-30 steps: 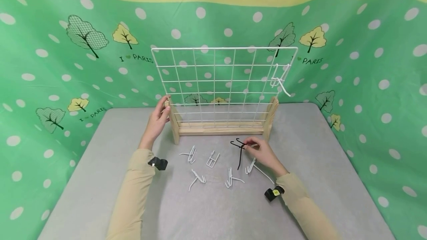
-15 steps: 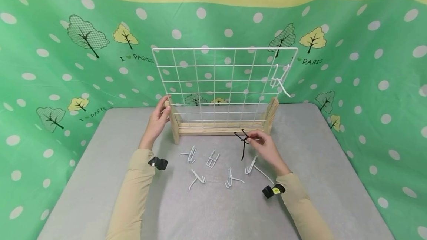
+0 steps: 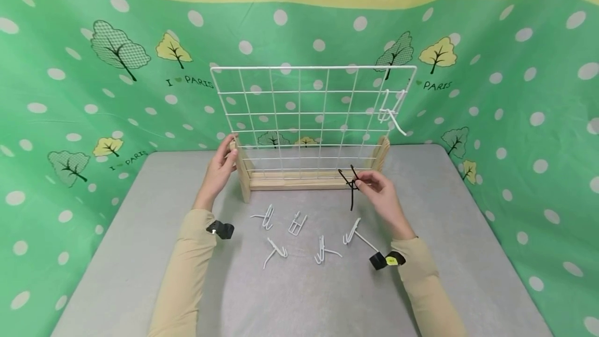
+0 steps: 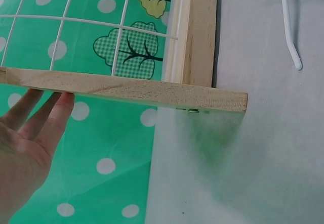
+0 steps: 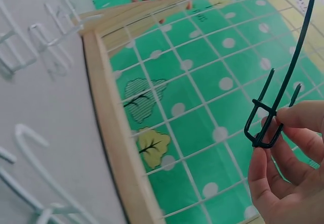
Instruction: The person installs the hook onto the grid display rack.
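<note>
My right hand (image 3: 382, 194) pinches a black wire grid hook (image 3: 352, 194) between thumb and fingers, in front of the rack's lower right. In the right wrist view the hook (image 5: 290, 72) shows its long prong, two shorter prongs and a bent wire frame. A white wire grid panel (image 3: 299, 113) stands upright in a wooden stand (image 3: 243, 178). At the stand's left post my left hand (image 3: 217, 170) holds the upper end, with fingertips against the outer face in the left wrist view. One white hook (image 3: 392, 116) hangs at the grid's upper right.
Several white wire hooks lie on the grey table (image 3: 281, 300) before the rack, among them a left hook (image 3: 268, 217), a flat one (image 3: 297, 223) and one near my right wrist (image 3: 352, 232). A green dotted curtain (image 3: 154, 113) surrounds the table.
My right hand has lifted the black hook upward and slightly right, closer to the grid, and turned it so its two short prongs point up. The left hand stays at the post.
</note>
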Demonstrator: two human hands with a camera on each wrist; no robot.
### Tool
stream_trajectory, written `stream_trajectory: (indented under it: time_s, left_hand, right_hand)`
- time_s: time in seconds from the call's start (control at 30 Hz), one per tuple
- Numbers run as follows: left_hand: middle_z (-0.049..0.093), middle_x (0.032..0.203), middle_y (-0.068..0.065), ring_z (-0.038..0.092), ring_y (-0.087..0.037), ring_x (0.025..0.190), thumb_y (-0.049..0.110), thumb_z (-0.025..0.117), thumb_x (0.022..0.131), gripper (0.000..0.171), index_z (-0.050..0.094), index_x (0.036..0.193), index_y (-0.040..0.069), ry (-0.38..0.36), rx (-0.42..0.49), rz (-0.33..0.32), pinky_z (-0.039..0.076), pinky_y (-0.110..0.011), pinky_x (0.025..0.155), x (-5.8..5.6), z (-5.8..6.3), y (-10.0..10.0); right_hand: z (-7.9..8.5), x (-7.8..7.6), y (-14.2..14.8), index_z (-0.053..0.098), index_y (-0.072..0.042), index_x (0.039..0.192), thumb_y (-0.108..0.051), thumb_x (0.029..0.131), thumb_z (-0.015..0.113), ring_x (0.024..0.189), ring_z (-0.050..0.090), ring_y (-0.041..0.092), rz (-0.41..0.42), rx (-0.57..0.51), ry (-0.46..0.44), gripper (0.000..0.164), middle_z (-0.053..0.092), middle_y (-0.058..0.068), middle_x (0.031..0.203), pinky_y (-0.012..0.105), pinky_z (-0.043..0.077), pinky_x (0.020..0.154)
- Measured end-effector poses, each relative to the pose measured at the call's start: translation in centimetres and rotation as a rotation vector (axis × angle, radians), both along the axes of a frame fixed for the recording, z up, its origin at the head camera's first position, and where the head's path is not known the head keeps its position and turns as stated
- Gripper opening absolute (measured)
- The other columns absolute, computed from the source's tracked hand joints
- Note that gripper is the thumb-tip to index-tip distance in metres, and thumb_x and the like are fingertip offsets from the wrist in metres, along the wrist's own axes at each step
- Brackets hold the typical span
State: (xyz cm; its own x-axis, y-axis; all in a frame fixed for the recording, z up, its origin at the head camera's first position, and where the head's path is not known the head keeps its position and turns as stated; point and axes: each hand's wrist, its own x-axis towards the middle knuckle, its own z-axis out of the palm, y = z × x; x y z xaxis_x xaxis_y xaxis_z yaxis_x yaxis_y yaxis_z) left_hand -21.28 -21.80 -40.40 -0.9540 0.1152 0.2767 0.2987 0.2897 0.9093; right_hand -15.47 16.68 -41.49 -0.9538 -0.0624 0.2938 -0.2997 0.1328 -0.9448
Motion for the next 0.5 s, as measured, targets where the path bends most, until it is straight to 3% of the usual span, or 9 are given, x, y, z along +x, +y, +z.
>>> stream_trajectory:
  time_s: [0.07, 0.23, 0.4, 0.5]
  left_hand:
    - [0.041, 0.137, -0.035, 0.048, -0.049, 0.119, 0.012, 0.041, 0.105, 0.048, 0.029, 0.151, 0.006, -0.003, -0.005, 0.001, 0.047, -0.058, 0.090, 0.0, 0.0, 0.0]
    - [0.040, 0.138, -0.036, 0.047, -0.050, 0.120, 0.012, 0.041, 0.105, 0.047, 0.029, 0.150, 0.006, -0.009, -0.004, 0.003, 0.047, -0.058, 0.091, 0.1, 0.0, 0.0]
    - [0.041, 0.136, -0.037, 0.047, -0.052, 0.119, 0.010, 0.041, 0.104, 0.046, 0.031, 0.149, 0.005, 0.004, 0.010, 0.000, 0.047, -0.059, 0.090, 0.1, 0.0, 0.0]
    - [0.041, 0.136, -0.036, 0.047, -0.052, 0.119, 0.010, 0.042, 0.104, 0.046, 0.031, 0.149, 0.004, 0.009, 0.010, 0.000, 0.047, -0.059, 0.090, 0.1, 0.1, 0.0]
  right_hand:
    - [-0.3, -0.4, 0.2, 0.057, 0.020, 0.103, 0.014, 0.089, 0.058, 0.086, 0.060, 0.010, -0.008, -0.014, 0.013, 0.015, 0.062, 0.029, 0.098, 0.016, 0.050, 0.078]
    - [-0.9, -1.2, 0.5, 0.060, 0.015, 0.103, 0.011, 0.089, 0.060, 0.089, 0.061, 0.018, -0.042, -0.019, 0.029, 0.014, 0.066, 0.009, 0.095, 0.017, 0.051, 0.076]
    - [-0.2, -1.3, 0.0, 0.059, 0.017, 0.103, 0.013, 0.088, 0.060, 0.088, 0.062, 0.014, -0.053, -0.041, 0.053, 0.015, 0.063, 0.023, 0.097, 0.016, 0.051, 0.078]
    - [0.2, -1.4, -0.4, 0.059, 0.017, 0.102, 0.014, 0.088, 0.060, 0.086, 0.061, 0.008, -0.062, -0.057, 0.057, 0.014, 0.063, 0.021, 0.097, 0.016, 0.051, 0.079]
